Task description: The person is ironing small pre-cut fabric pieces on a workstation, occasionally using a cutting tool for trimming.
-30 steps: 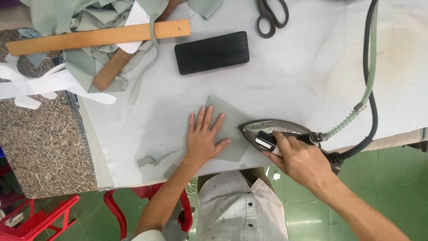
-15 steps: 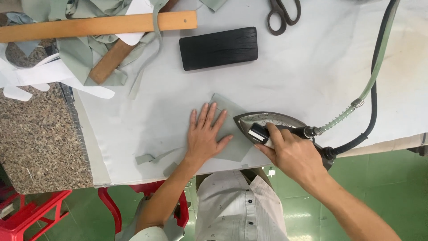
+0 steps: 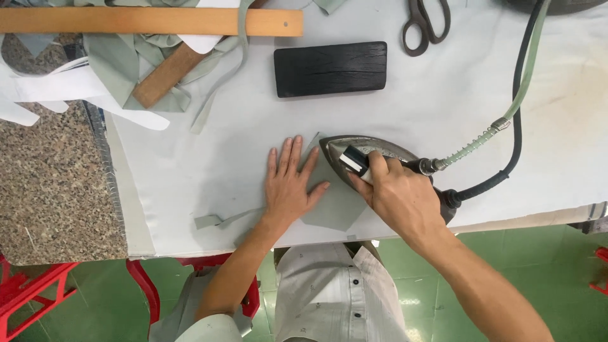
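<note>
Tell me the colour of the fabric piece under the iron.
Pale grey-green; the fabric piece shows best in the head view, between the left hand and the iron.

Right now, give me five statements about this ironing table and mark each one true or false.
1. The right hand grips the steam iron. True.
2. The left hand lies flat on the grey-green fabric piece. True.
3. The scissors lie under the left hand. False: they lie at the far edge of the table, untouched.
4. The black block sits on the iron. False: it lies apart, beyond it.
5. A wooden ruler lies at the far left. True.
</note>
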